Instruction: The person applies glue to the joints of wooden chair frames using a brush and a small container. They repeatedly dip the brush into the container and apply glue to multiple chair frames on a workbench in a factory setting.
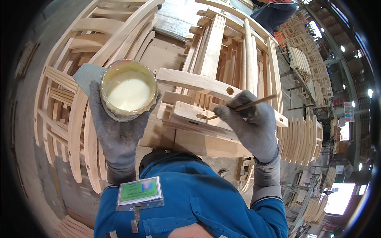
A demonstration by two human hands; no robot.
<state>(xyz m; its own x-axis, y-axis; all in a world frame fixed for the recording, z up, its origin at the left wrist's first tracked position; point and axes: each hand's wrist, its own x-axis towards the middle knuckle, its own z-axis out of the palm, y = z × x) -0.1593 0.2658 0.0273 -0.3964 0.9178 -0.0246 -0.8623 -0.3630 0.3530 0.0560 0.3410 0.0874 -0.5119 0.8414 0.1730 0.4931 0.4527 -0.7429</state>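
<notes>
My left hand (119, 137), in a grey glove, is closed around a glue-crusted cup (129, 112) of creamy white liquid (129, 94). A flat grey-green piece (88, 76) sticks out beside the cup, next to the same hand. In my gloved right hand (254, 123) a thin wooden stick (256, 103) is pinched like a pen. Its lower tip reaches to an oval slot (201, 116) in a pale wooden rail (184, 111); whether it touches inside, I cannot tell. Just beyond lies another rail (194, 82) with a round hole near its right end.
Stacked wooden frames (75, 43) stand close on my left. More slatted frames (232, 51) are piled ahead on a cardboard-covered surface (166, 53). Curved wooden parts (299, 139) stand in a row at the right. At the top, another person (274, 16) in dark clothing is partly visible.
</notes>
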